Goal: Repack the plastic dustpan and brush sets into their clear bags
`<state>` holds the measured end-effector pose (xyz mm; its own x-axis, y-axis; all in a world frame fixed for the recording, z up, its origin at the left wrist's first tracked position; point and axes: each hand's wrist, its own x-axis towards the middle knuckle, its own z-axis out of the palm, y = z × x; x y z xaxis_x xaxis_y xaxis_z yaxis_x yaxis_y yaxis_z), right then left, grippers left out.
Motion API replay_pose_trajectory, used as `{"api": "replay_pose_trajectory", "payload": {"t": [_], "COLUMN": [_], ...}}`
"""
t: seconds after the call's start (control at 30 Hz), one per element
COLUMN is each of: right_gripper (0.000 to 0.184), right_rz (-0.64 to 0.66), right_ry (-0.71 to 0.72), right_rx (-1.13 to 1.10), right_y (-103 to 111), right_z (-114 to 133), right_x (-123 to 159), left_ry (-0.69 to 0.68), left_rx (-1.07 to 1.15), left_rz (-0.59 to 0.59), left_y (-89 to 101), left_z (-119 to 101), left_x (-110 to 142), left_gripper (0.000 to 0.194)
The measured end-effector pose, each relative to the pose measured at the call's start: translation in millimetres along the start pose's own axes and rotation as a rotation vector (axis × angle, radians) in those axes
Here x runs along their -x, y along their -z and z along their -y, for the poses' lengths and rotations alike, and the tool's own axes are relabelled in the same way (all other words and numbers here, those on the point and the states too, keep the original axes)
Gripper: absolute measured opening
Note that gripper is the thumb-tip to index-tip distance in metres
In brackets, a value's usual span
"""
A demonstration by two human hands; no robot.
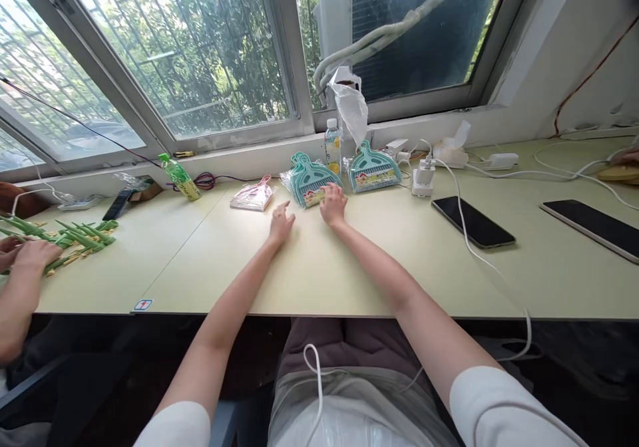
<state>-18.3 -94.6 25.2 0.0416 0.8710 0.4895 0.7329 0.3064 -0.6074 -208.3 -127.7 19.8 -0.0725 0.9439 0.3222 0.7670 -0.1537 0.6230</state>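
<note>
Both my arms stretch forward over a pale yellow-green table [319, 281]. My right hand [333, 205] rests with curled fingers on the near edge of a stack of teal mini brush-and-dustpan sets in clear wrapping [310, 178]. My left hand [281, 223] lies on the tabletop just left of it, fingers partly spread, holding nothing. A second teal dustpan set [373, 167] lies to the right, and a pink one [253, 196] in its bag to the left.
A small bottle [332, 145] and a white plastic bag [350, 104] stand behind the sets. Chargers, white cables and two dark phones [473, 222] lie at right. At left, another person's hand [30, 254] works on green sticks [74, 237]; a green bottle [180, 176] lies near the window.
</note>
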Motion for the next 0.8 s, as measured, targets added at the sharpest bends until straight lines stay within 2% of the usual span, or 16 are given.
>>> {"api": "replay_pose_trajectory", "payload": {"t": [0.07, 0.1, 0.2, 0.27, 0.33, 0.4, 0.47, 0.53, 0.57, 0.6, 0.7, 0.73, 0.8], "right_gripper": [0.049, 0.049, 0.052, 0.052, 0.051, 0.055, 0.059, 0.057, 0.055, 0.053, 0.050, 0.050, 0.050], "right_rz": [-0.005, 0.003, 0.093, 0.155, 0.184, 0.182, 0.185, 0.218, 0.243, 0.265, 0.287, 0.289, 0.305], "right_ry": [-0.064, -0.114, -0.232, -0.266, -0.292, -0.326, -0.337, -0.298, -0.262, -0.217, -0.096, -0.065, -0.008], "right_rx": [0.030, 0.030, 0.012, -0.007, -0.027, -0.039, -0.035, -0.018, 0.001, 0.026, 0.118, 0.143, 0.175], "right_y": [-1.1, -2.2, -5.6, -6.5, -5.6, -3.6, -1.5, 0.4, 1.4, 2.4, 6.9, 9.1, 14.6], "right_z": [-16.2, -23.0, -36.6, -40.6, -42.4, -43.6, -44.7, -45.6, -45.7, -45.4, -42.7, -41.6, -40.0], "right_x": [-13.9, -19.8, -31.5, -34.7, -35.9, -36.4, -35.8, -33.0, -30.5, -27.1, -12.5, -6.4, 6.7], "left_ry": [0.197, 0.280, 0.354, 0.364, 0.357, 0.330, 0.264, 0.192, 0.179, 0.187, 0.296, 0.334, 0.400], "left_rx": [0.153, 0.198, 0.214, 0.210, 0.222, 0.255, 0.316, 0.345, 0.319, 0.260, 0.037, 0.019, 0.153], "left_rz": [0.015, -0.013, -0.085, -0.118, -0.103, -0.023, 0.142, 0.296, 0.319, 0.280, -0.041, -0.112, -0.127], "left_y": [-19.3, -27.3, -41.5, -42.4, -38.3, -31.8, -25.5, -21.4, -20.3, -19.8, -19.6, -19.5, -19.1], "left_z": [-14.2, -19.9, -29.0, -29.1, -27.0, -26.0, -27.9, -32.6, -35.3, -37.8, -42.0, -42.2, -41.6], "left_x": [-13.0, -20.5, -38.0, -40.5, -35.7, -27.2, -18.8, -12.5, -10.3, -8.8, -7.2, -7.5, -8.8], "left_gripper": [0.060, 0.059, 0.047, 0.041, 0.038, 0.037, 0.046, 0.057, 0.060, 0.060, 0.052, 0.049, 0.039]}}
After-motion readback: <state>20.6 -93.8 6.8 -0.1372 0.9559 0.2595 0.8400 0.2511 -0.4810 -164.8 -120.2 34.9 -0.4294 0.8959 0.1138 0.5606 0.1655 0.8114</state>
